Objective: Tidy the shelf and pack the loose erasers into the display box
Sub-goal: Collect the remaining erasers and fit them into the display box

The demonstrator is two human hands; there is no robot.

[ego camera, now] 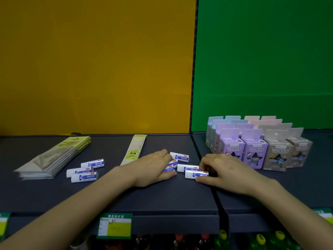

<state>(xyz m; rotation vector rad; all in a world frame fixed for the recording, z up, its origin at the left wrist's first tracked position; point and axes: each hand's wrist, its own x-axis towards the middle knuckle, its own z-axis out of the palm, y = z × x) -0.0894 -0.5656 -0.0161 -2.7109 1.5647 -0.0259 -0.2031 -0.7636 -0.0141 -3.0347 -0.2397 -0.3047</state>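
A dark shelf (162,195) is sitting before yellow and green panels. The left hand (153,168), fingers flat together, and right hand (221,170), fingers curled on one, are gathering central erasers (187,167). Three more erasers (84,171) are lying apart; no display box is showing, so packing seems barely begun.

The dark shelf (162,197) lay bare in front of both hands. 3 erasers (84,171) and a stack of packets (54,157) blocked the left; small boxes (259,145) blocked the right.
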